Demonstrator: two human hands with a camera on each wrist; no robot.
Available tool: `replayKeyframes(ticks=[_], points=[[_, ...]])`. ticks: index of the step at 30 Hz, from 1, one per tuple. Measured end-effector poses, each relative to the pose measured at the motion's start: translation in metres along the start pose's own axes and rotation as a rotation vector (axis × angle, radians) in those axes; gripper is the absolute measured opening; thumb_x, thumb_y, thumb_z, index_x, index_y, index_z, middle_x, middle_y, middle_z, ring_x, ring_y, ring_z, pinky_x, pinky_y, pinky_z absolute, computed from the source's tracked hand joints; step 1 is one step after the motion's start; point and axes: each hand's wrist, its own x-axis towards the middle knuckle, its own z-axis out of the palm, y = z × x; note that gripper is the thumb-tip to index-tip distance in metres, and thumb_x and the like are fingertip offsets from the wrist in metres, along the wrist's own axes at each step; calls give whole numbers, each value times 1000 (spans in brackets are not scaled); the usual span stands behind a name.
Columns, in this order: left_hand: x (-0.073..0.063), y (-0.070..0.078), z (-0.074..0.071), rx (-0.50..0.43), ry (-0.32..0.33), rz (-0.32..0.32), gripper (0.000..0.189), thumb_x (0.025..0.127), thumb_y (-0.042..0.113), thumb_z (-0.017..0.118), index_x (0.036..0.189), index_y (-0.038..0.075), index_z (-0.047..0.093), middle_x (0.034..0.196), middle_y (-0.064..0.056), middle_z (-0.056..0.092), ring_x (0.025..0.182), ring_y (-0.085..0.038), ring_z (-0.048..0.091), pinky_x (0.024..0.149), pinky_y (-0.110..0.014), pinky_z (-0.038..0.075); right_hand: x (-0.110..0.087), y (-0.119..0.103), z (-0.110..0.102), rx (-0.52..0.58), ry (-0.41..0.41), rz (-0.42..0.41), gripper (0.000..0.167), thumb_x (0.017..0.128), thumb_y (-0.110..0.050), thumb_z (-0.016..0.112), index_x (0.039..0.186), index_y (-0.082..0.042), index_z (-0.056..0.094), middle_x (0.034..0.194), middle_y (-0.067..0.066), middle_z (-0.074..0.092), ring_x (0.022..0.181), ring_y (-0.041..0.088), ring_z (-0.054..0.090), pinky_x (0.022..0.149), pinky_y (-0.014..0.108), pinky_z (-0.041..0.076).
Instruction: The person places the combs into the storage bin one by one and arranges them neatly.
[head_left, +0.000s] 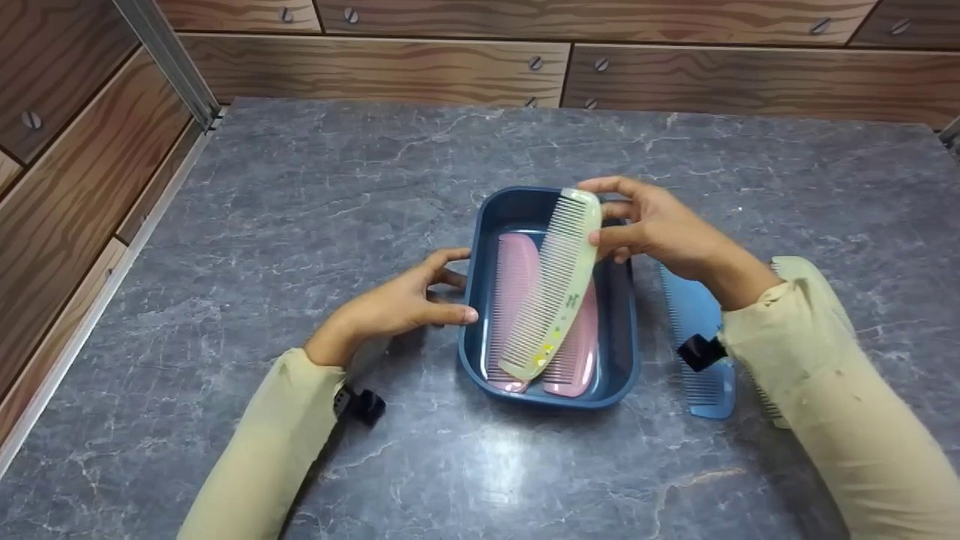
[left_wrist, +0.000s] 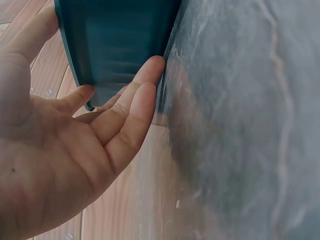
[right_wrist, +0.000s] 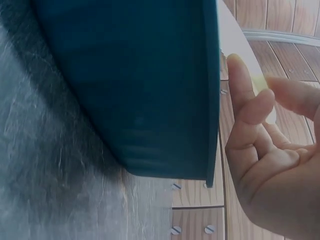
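Observation:
A dark blue plastic tub (head_left: 634, 330) stands on the table. My right hand (head_left: 667, 229) pinches a pale green comb (head_left: 574, 300) by its upper end, between thumb and fingers. The comb slants over the tub, its flower-marked end toward me. Below it, a pink comb (head_left: 513, 285) lies at the left inside the tub, and another pink comb (head_left: 579, 367) lies at the right, partly covered. My left hand (head_left: 397, 304) touches the tub's left side with extended fingers, thumb at the rim. In the right wrist view, the held comb (right_wrist: 242, 30) shows beyond the tub wall.
To the tub's right lies a blue comb (head_left: 694, 307), partly under my right wrist. A second pale green comb (head_left: 799, 268) is mostly hidden by my right sleeve (head_left: 817, 360). Wood-patterned panels (head_left: 375, 67) border the grey marbled table (head_left: 337, 165) at the back and left.

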Motion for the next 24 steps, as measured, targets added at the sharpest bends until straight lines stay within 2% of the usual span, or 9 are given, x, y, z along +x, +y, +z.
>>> replayKeyframes(ticks=[10,16,24], points=[[0,1,1,-29,-7,-3,81,88,20,71,152,23,22,139,-17,46,120,-30,58,89,-37,53,4,4,8,-20,-69,20,72,84,3,67,145,-7,30,112,-1,63,78,10,61,63,27,52],[-1,2,1,-73,-18,-5,82,88,17,71,152,21,20,140,-19,45,109,-27,64,88,-39,54,6,3,13,-61,-82,22,73,81,7,67,144,-4,30,110,5,59,71,10,59,61,24,50],[-1,1,1,-76,-16,4,82,88,17,71,152,20,21,139,-20,45,107,-26,64,90,-36,53,11,2,18,-148,-114,9,72,82,10,62,145,-2,28,112,14,56,65,8,62,59,25,50]])
